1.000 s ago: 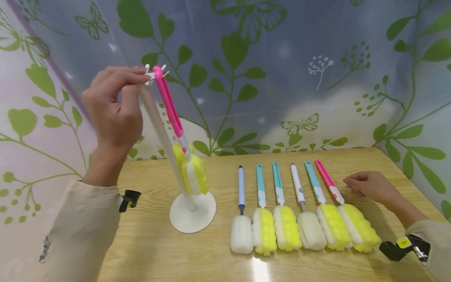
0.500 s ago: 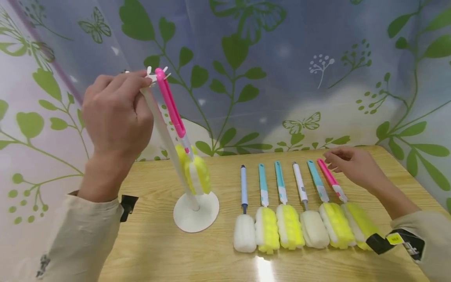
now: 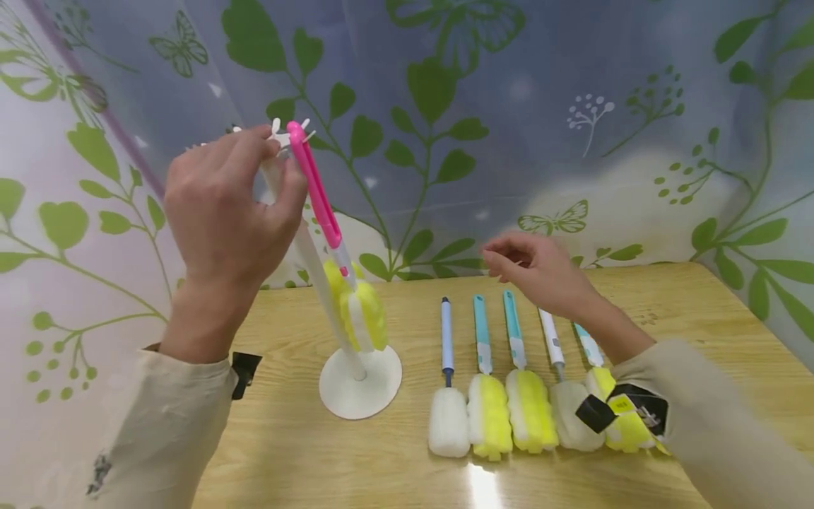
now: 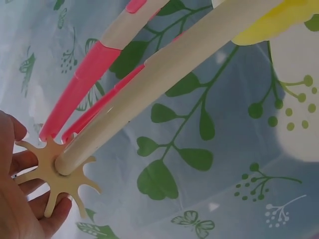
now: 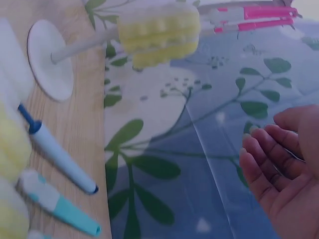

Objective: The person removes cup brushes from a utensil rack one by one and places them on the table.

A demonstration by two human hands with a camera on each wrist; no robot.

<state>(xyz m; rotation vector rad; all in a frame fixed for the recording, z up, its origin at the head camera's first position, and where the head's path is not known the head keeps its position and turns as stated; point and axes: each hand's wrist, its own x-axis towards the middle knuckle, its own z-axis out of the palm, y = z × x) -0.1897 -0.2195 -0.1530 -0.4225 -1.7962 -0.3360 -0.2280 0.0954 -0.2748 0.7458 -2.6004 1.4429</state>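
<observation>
My left hand [image 3: 232,201] holds the hooked top of a white rack stand [image 3: 311,258], with fingertips round its star-shaped hook disc [image 4: 47,164] in the left wrist view. Two pink-handled sponge bottle brushes hang from those hooks; the nearer brush [image 3: 318,191] hides most of the other, whose yellow sponge [image 3: 333,274] shows behind. Above the far side of the table my right hand [image 3: 540,272] hovers with relaxed, bent fingers, holding nothing. In the right wrist view its palm [image 5: 289,199] is bare.
On the table [image 3: 273,452] lie several bottle brushes in a row: a blue-handled brush [image 3: 447,339], a teal-handled brush [image 3: 481,332], another teal one [image 3: 514,325] and a white-handled brush [image 3: 550,336]. My right arm covers the row's right end. A leaf-patterned curtain [image 3: 407,184] hangs behind.
My right hand has risen from the table's right side and swept left over the brush handles. The left hand has stayed at the stand's top, its wrist turning slightly.
</observation>
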